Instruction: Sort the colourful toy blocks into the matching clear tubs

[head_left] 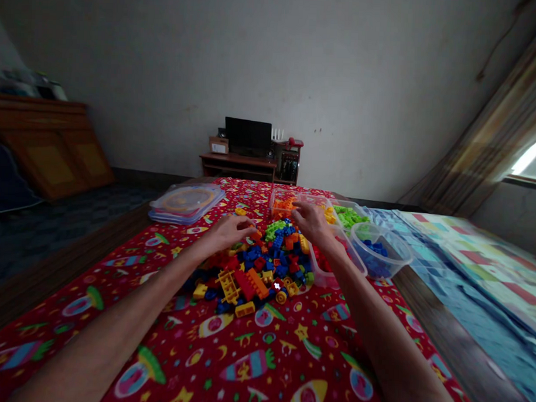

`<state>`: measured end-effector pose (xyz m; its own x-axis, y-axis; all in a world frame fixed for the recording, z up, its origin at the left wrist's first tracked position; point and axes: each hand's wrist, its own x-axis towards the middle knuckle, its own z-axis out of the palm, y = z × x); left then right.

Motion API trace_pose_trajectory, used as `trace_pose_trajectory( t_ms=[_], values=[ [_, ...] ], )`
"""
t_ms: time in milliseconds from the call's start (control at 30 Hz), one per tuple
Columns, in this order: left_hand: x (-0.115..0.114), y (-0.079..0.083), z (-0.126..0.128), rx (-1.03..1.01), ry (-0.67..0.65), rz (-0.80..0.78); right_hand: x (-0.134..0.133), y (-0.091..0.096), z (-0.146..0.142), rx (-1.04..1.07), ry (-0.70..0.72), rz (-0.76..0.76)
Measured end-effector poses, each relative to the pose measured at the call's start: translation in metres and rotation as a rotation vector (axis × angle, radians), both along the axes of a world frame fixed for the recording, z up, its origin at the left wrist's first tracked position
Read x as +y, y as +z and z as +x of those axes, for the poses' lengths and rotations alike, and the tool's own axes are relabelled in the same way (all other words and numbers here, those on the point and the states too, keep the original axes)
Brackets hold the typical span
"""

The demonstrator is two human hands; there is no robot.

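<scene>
A mixed heap of toy building bricks (259, 262) in red, blue, yellow, orange and green lies on the red patterned cloth. At its far left edge, my left hand (232, 230) has its fingers closed at an orange brick (256, 235). My right hand (310, 220) is above the far right of the heap, beside the clear box of orange bricks (283, 206); its fingers are bent and apart, with no brick visible in them. My right wrist passes over the box of red bricks (318, 276), partly covering it.
Beyond my right hand stand boxes with yellow bricks (328, 213) and green bricks (350, 217). A round tub (398, 261) holds blue bricks. Stacked clear lids (186, 203) lie at the left. A bed (477, 261) adjoins the table's right side.
</scene>
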<state>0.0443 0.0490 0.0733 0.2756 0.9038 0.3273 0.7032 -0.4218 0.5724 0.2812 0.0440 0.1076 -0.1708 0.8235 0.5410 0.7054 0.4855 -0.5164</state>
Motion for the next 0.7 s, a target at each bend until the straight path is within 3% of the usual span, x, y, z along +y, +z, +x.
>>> trace_pose_trajectory(
  t_ms=[200, 467, 700],
  values=[
    [-0.01, 0.01, 0.012, -0.263, -0.114, -0.128, -0.018, 0.006, -0.011, -0.193, 0.343, -0.039],
    [-0.029, 0.023, 0.028, -0.384, -0.111, -0.225, -0.02, 0.004, -0.017, -0.218, 0.277, -0.098],
    [-0.025, 0.019, 0.026, -0.375, -0.15, -0.26, -0.019, 0.008, -0.008, -0.279, 0.342, -0.128]
  ],
)
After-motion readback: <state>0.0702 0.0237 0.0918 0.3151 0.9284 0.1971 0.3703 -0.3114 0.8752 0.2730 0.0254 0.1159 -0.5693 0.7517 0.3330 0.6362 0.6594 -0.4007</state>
